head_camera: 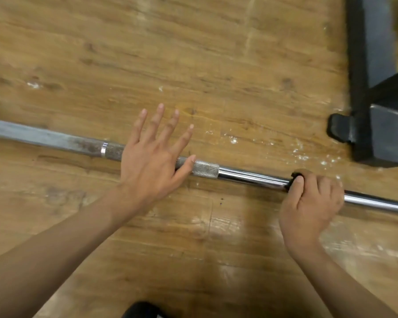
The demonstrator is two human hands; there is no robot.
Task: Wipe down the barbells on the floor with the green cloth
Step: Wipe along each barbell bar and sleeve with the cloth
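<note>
The barbell (246,176) lies on the floor (216,65), its long axis running from far left to near right. The left hand (152,157) rests spread and relaxed across its knurled part. Further right, the right hand (310,198) is clenched round it over a dark wad (293,177), likely the cloth; the unwiped length lies leftward.

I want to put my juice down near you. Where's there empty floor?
Best spot: the wide floor beyond the barbell, left of the black frame. There's also bare floor on the near side, between the arms. It's crowded on the right, where the right hand grips the barbell close to the frame's foot, and where the left hand spreads over it.
</note>
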